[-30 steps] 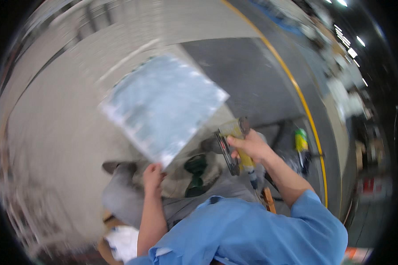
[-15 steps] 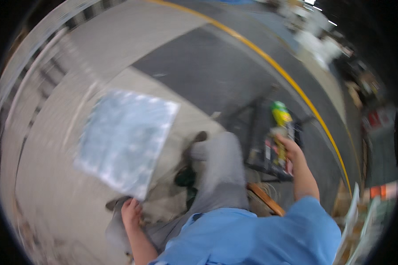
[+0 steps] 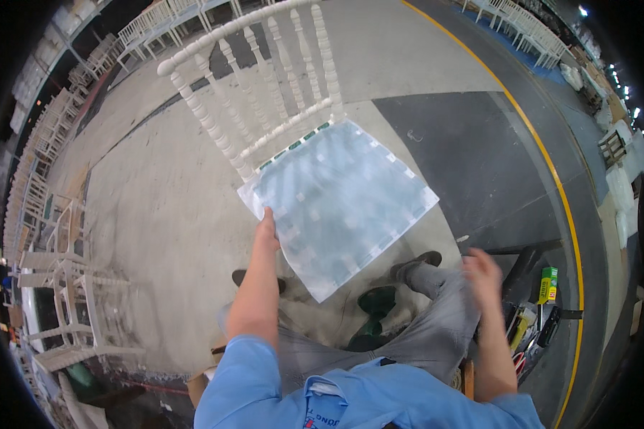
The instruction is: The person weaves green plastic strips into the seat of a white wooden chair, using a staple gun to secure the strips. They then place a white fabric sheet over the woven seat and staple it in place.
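Far to my left, rows of finished white chairs stand stacked along the edge of the floor, well apart from where I sit. My left hand is up in front of me, fingers closed on the near left edge of the pale, translucent seat panel of the white chair, which stands on the concrete just past my knees with its spindled back away from me. The panel lies square over the seat and covers it fully, so I judge the fitting of the seat is under way: the piece is placed and held, but I cannot see any fastening along its edges, so fixing it down looks like the part left to do. Between my legs, on the floor, a dark green power tool lies untouched. Further right, my right hand is in the air above my right knee, blurred, holding nothing that I can make out; whether its fingers are spread or curled I cannot tell. Just beyond it a low black tool cart holds hand tools and a green and yellow box, and past that the yellow floor line curves away.
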Demonstrator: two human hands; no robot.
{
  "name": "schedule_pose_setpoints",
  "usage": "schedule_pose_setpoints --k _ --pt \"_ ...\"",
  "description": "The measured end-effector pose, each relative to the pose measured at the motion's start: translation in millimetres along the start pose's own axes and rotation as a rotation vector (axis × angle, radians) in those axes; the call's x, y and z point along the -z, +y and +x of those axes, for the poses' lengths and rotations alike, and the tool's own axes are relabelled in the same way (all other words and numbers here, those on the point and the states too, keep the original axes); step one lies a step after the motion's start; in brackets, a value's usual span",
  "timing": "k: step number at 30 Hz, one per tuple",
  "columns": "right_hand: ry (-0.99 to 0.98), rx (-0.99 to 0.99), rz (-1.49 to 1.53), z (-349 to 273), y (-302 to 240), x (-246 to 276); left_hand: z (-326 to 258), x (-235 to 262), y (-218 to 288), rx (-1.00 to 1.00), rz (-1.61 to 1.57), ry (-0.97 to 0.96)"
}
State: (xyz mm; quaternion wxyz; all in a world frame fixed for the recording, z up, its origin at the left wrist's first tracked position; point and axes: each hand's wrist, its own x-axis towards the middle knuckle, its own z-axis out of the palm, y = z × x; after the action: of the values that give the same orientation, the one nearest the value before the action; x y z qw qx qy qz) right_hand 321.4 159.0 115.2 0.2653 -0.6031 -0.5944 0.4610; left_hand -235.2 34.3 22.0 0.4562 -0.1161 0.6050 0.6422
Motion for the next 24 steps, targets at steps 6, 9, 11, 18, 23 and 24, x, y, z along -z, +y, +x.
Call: schedule_pose_setpoints --k 6,9,11,18,23,24 --pt "-0.287 -0.515 0.303 19 -27 -192 5 -29 -30 0.038 -0.314 -0.161" --pt "-0.212 -0.404 0.32 44 -21 -197 -22 -34 -54 -0.031 -0.411 -0.109" --pt "-0.228 -0.415 0.255 65 -17 -192 -40 -28 -85 -0.05 -0.519 -0.023" --pt "-0.278 -0.187 0.216 118 -51 -174 -98 -42 -151 -0.02 -0.666 -0.013" --pt "-0.462 -0.067 0.006 59 -33 -154 -103 15 -148 0.101 -0.38 -0.025" --pt "-0.47 -0.039 -0.045 46 -24 -147 -102 20 -144 0.084 -0.341 0.036"
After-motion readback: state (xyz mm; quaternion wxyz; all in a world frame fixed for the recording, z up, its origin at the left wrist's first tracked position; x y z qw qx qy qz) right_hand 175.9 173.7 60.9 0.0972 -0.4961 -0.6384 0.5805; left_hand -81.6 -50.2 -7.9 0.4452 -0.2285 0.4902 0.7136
